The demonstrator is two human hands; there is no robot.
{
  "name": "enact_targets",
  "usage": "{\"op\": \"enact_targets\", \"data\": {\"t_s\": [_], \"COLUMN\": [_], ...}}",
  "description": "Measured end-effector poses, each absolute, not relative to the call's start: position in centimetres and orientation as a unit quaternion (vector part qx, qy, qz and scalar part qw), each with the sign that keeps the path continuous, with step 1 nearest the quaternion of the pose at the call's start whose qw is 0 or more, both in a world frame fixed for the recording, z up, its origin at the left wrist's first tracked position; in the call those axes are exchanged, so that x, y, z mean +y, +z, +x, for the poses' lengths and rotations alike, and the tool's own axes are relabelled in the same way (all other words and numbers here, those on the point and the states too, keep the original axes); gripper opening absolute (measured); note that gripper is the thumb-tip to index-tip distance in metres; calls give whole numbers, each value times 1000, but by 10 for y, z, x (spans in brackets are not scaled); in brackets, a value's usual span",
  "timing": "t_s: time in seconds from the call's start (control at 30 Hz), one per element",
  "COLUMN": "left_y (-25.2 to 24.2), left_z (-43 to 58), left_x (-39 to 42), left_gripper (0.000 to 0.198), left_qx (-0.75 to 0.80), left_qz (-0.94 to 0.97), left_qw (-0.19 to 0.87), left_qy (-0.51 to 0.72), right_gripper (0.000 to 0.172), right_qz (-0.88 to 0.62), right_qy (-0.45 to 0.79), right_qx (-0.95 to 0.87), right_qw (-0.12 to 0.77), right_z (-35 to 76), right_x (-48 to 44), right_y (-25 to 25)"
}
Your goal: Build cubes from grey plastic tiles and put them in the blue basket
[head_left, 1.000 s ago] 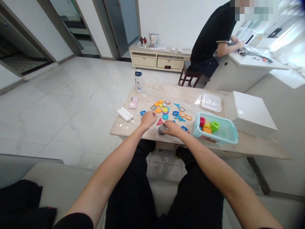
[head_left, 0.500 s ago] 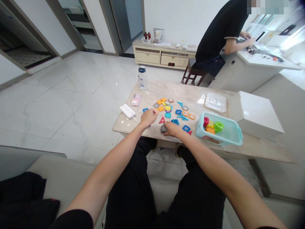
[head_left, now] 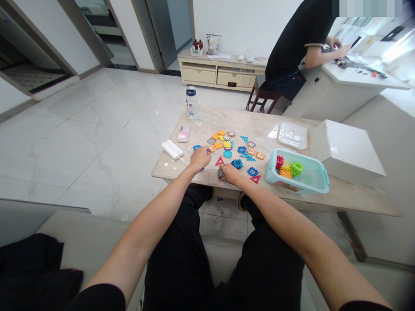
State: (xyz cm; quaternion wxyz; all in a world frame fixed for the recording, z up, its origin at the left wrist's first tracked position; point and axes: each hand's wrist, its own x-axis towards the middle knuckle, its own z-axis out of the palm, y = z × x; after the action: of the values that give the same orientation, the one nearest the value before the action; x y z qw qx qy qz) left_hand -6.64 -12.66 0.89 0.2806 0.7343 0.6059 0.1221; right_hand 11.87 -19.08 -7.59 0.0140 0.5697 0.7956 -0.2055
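left hand: rests on the near left part of the table, fingers curled inward, tips next to a small orange piece; cannot tell if it grips anything.
right hand: near table edge, just right of the left hand, fingers closed on a grey piece.
grey piece: at the near table edge between both hands, partly hidden under the right fingers, pressed to the tabletop.
red triangle: flat on the table, just beyond the grey piece, between the hands.
blue piece: just right of the red triangle, beyond the right hand.
loose pieces: orange, yellow, blue and grey ones, spread flat mid-table, beyond both hands.
teal bin: right of the right hand, near side of the table; red, orange and green pieces inside.
clear lid: flat, beyond the bin.
white box: right end of the table, beside the bin.
water bottle: upright, far left corner.
pink item: left side, beyond the left hand.
white bar: left edge, left of the left hand.
other person: far right, seated at a white counter, hands on that counter, well apart from this table.
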Motion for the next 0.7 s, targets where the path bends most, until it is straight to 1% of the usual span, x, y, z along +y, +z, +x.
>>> {"op": "enact_targets", "data": {"t_s": [0.1,0.3,0.43,0.53,0.6,0.63,0.7], "left_y": [9,6,4,6,8,10,13], "left_z": [-68,-72,-71,-69,-68,-67,-63], "left_x": [-127,-122,-117,-117,-120,-122,-126], "left_gripper": [32,30,27,27,35,44,68], "left_qx": [604,612,594,552,494,458,390], "left_qz": [736,730,741,766,792,805,826], "left_qw": [281,277,285,297,318,330,344], "left_qy": [124,125,130,143,166,182,216], "right_gripper": [36,32,31,30,34,35,33], "right_qz": [588,648,694,711,709,697,632], "right_qy": [-213,-243,-263,-283,-320,-364,-487], "right_qx": [780,720,661,624,591,557,450], "right_qw": [-1,-48,-107,-158,-214,-268,-401], "right_z": [114,116,128,140,149,153,160], "right_x": [-194,-195,-191,-187,-185,-185,-186], "right_y": [-73,-66,-57,-42,-28,-20,-4]}}
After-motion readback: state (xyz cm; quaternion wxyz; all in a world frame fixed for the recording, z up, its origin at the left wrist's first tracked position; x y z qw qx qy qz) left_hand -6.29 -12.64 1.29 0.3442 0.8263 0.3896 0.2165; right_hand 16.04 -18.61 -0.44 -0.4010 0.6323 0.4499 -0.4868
